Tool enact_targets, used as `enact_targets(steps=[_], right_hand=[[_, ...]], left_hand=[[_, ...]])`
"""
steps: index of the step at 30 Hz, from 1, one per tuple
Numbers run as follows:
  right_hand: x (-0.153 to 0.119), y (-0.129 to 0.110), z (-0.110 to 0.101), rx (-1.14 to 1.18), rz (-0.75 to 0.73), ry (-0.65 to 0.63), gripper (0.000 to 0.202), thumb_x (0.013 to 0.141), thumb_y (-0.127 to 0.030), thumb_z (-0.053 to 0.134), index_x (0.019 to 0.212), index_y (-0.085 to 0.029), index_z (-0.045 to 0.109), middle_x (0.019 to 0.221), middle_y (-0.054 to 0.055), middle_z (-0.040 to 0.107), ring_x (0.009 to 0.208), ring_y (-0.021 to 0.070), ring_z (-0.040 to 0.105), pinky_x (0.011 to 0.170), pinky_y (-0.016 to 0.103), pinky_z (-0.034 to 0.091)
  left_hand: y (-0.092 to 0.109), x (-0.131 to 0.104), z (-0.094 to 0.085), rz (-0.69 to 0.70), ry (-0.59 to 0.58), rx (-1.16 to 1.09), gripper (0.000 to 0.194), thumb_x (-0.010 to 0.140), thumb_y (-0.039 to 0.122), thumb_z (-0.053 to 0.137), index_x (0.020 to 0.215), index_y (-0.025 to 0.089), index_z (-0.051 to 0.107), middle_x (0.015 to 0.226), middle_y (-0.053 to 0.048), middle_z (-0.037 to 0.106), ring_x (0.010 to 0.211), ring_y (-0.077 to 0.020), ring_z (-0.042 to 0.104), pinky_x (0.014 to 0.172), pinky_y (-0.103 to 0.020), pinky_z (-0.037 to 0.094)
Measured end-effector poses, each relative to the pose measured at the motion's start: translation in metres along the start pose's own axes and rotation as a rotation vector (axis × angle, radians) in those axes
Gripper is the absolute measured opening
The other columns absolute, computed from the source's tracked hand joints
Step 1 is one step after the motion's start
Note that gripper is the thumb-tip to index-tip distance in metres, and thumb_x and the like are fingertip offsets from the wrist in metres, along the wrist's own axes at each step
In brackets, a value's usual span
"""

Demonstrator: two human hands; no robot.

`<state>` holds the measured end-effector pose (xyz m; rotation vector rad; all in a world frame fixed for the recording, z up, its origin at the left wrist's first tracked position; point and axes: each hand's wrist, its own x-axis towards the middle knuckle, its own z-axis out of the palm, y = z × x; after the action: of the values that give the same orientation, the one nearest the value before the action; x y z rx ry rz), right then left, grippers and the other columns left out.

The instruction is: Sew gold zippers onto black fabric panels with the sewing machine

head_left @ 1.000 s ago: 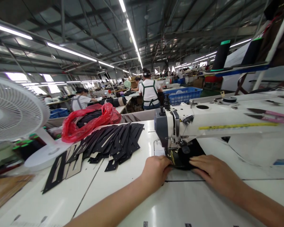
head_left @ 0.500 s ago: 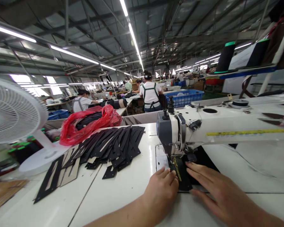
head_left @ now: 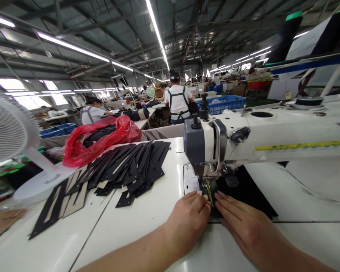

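Observation:
At the needle end of a white sewing machine, a black fabric piece lies flat on the bed, part of it reaching out to the right under the arm. A gold-toothed zipper runs in it just below the presser foot. To the left of the zipper, my left hand is closed, its fingertips curled together on the fabric's near edge. My right hand lies open and flat on the fabric, fingers straight, right of the zipper. The fabric under both hands is hidden.
Many black strips with slots are fanned out on the white table at left. Behind them sits a red plastic bag with dark pieces, beside a white fan. A blue crate and co-workers are beyond.
The fabric has shifted forward and now shows more to the right under the arm. My right hand has come closer to the zipper. The view has tilted a little.

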<state>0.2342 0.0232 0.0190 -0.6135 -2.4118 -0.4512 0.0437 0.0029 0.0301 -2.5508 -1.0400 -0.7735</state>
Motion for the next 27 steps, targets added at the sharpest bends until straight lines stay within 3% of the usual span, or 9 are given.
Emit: enact_targets(steps=[7, 13, 17, 20, 22, 27], right_hand=[[0.008, 0.01, 0.004, -0.014, -0.032, -0.004, 0.042, 0.083, 0.0, 0.028, 0.098, -0.006, 0.067, 0.106, 0.015, 0.065, 0.095, 0.0204, 0.064, 0.081, 0.03, 0.054], [0.015, 0.018, 0.011, 0.034, -0.002, 0.015, 0.044, 0.08, 0.002, 0.029, 0.101, -0.007, 0.066, 0.102, 0.013, 0.067, 0.093, 0.0185, 0.064, 0.082, 0.029, 0.054], [0.02, 0.014, 0.009, 0.088, 0.103, -0.047, 0.03, 0.081, -0.007, 0.042, 0.1, -0.01, 0.066, 0.098, 0.012, 0.068, 0.088, 0.0211, 0.066, 0.079, 0.034, 0.056], [0.02, 0.008, 0.012, 0.053, 0.165, -0.064, 0.025, 0.078, -0.012, 0.053, 0.1, -0.009, 0.066, 0.1, 0.013, 0.068, 0.086, 0.0241, 0.066, 0.077, 0.038, 0.056], [0.018, 0.006, 0.017, 0.017, 0.139, -0.042, 0.026, 0.079, -0.009, 0.053, 0.101, -0.008, 0.065, 0.103, 0.014, 0.067, 0.09, 0.0242, 0.065, 0.079, 0.037, 0.056], [0.013, 0.009, 0.024, 0.004, 0.087, 0.002, 0.027, 0.083, -0.005, 0.046, 0.102, -0.006, 0.065, 0.105, 0.015, 0.066, 0.094, 0.0218, 0.064, 0.083, 0.033, 0.054]], left_hand=[[-0.011, 0.007, 0.002, 0.028, -0.021, -0.026, 0.026, 0.091, 0.01, 0.035, 0.088, 0.007, 0.061, 0.072, -0.009, 0.061, 0.071, -0.0203, 0.06, 0.07, -0.035, 0.056], [-0.019, 0.004, 0.014, -0.06, -0.064, -0.08, 0.023, 0.091, 0.013, 0.039, 0.088, 0.009, 0.061, 0.074, -0.01, 0.06, 0.071, -0.0215, 0.059, 0.066, -0.035, 0.055], [-0.018, -0.005, 0.009, -0.209, -0.049, -0.254, 0.017, 0.088, 0.016, 0.048, 0.099, 0.013, 0.061, 0.094, -0.01, 0.063, 0.084, -0.0208, 0.061, 0.075, -0.032, 0.055], [-0.015, -0.012, 0.006, -0.244, 0.014, -0.258, 0.016, 0.087, 0.018, 0.051, 0.1, 0.016, 0.061, 0.107, -0.01, 0.062, 0.096, -0.0225, 0.061, 0.091, -0.04, 0.049], [-0.015, -0.014, 0.007, -0.209, 0.035, -0.201, 0.015, 0.088, 0.017, 0.048, 0.093, 0.017, 0.062, 0.102, -0.007, 0.065, 0.096, -0.0224, 0.062, 0.097, -0.045, 0.044], [-0.017, -0.011, 0.012, -0.124, 0.022, -0.14, 0.02, 0.091, 0.018, 0.043, 0.088, 0.017, 0.062, 0.091, -0.005, 0.067, 0.088, -0.0172, 0.064, 0.101, -0.042, 0.04]])
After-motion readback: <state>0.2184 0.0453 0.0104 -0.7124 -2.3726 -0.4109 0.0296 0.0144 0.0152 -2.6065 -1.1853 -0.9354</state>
